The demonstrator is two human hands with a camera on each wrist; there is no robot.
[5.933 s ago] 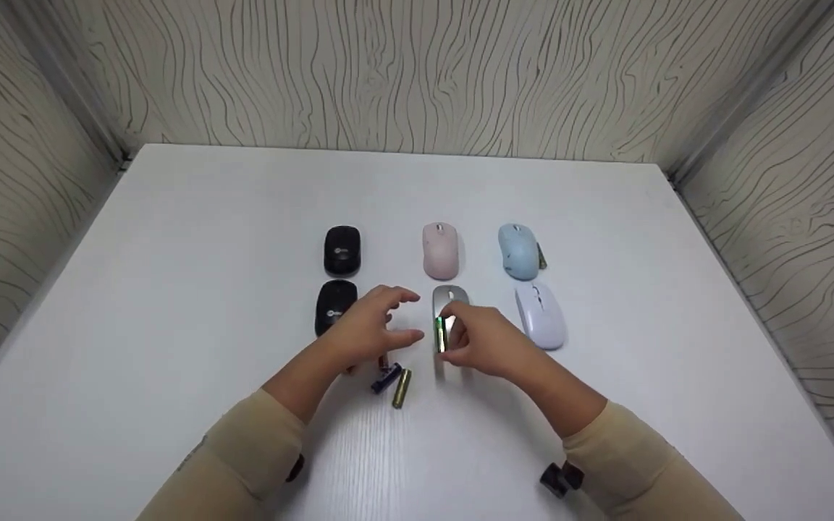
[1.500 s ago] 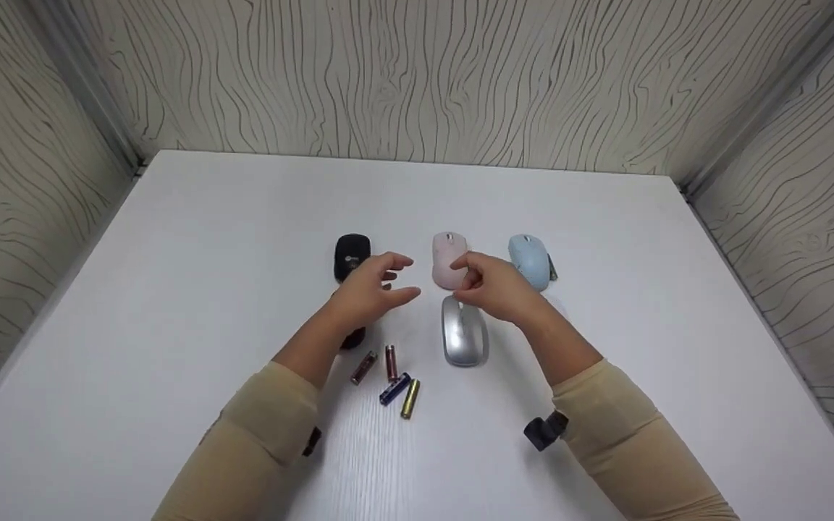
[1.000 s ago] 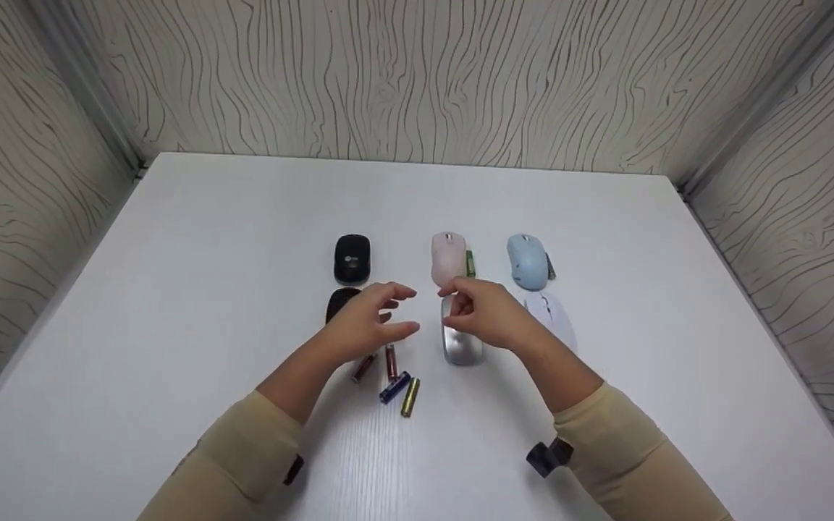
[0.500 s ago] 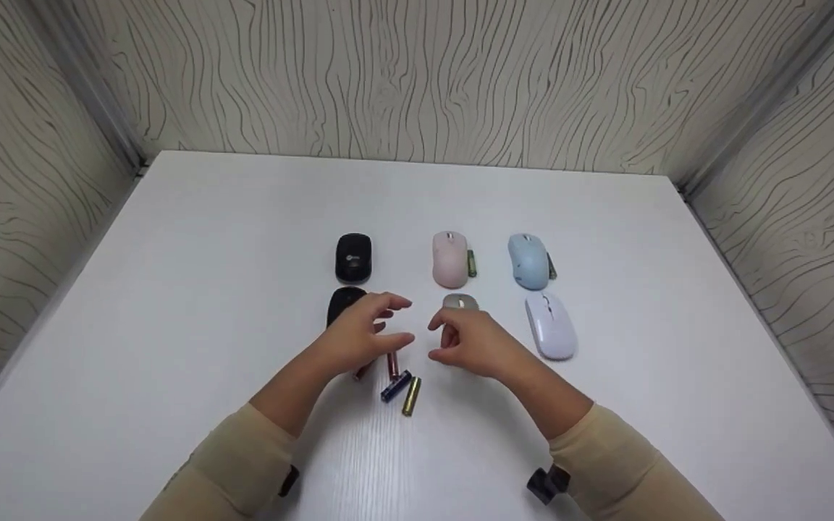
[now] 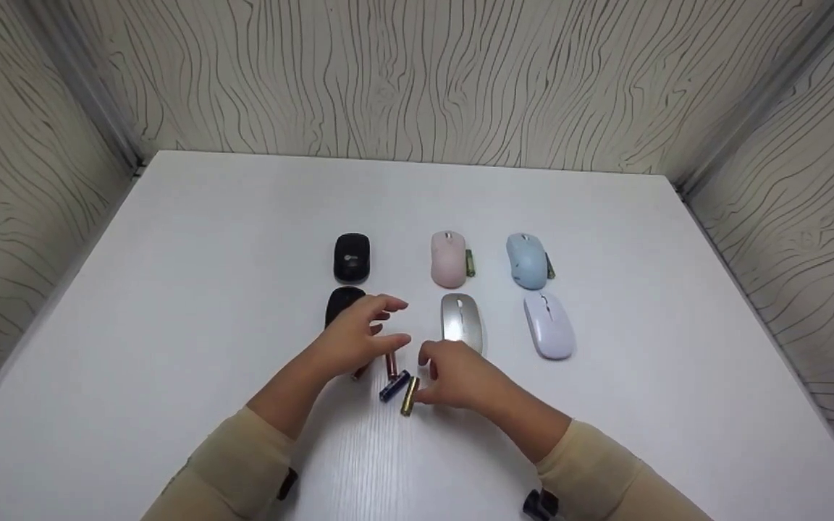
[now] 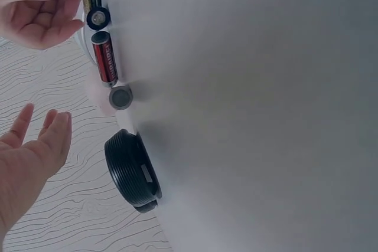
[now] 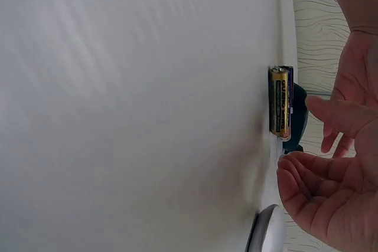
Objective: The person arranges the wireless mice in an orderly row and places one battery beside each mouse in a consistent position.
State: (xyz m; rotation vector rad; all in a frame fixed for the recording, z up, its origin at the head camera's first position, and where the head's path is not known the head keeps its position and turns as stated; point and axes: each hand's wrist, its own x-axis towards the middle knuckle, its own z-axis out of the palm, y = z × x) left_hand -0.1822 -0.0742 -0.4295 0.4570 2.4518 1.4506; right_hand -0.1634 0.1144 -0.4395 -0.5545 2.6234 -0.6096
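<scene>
My right hand (image 5: 464,373) is low over the table, its thumb beside a gold battery (image 5: 410,398) and its fingers partly bent. The right wrist view has the gold battery (image 7: 280,101) standing apart from the fingertips, nothing between them. My left hand (image 5: 355,336), fingers spread and holding nothing, hovers over the nearer black mouse (image 5: 339,302), partly covering it. Close together lie a blue battery (image 5: 394,386), a red battery (image 5: 391,365) and another red battery (image 5: 360,374) mostly hidden by the left hand. A silver mouse (image 5: 462,318) is just beyond the right hand.
Behind are a black mouse (image 5: 352,258), a pink mouse (image 5: 449,260) with a green battery (image 5: 470,263) at its right, and a light blue mouse (image 5: 527,262) with a battery (image 5: 550,265) beside it. A white mouse (image 5: 550,325) lies at right. Patterned walls surround the white table (image 5: 229,239).
Earlier the right hand held the green battery; that battery now lies beside the pink mouse. The right hand has come back toward the gold battery. The left hand has also come nearer.
</scene>
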